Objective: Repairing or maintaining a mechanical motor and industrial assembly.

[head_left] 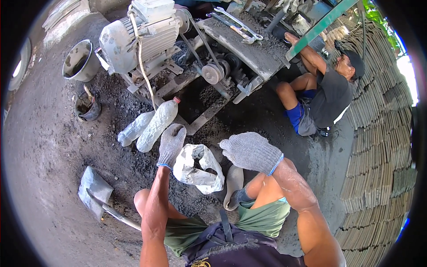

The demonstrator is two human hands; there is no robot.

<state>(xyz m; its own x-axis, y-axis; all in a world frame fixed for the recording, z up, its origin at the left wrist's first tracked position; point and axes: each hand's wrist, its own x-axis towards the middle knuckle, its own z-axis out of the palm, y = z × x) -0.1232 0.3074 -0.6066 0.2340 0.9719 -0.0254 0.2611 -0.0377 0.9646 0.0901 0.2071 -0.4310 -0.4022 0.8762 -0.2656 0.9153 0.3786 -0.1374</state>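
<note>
Both my hands wear grey knitted gloves with blue cuffs. My left hand (171,144) is closed with curled fingers, right beside a dusty plastic bottle with a red cap (159,124). My right hand (249,152) hangs to the right with its fingers pressed together; whatever either hand grips, if anything, is hidden. Between and below them stands a white, crumpled, open-topped bag or container (195,178), with dark gaps showing in its top. A second dusty bottle (134,129) lies left of the capped one.
Ahead stands a belt-driven machine with a grey motor (142,42) and a metal table (244,38) bearing wrenches (238,24). A co-worker (329,89) sits at right by stacked tiles (382,147). Buckets (91,66) and a shovel (95,191) are at left.
</note>
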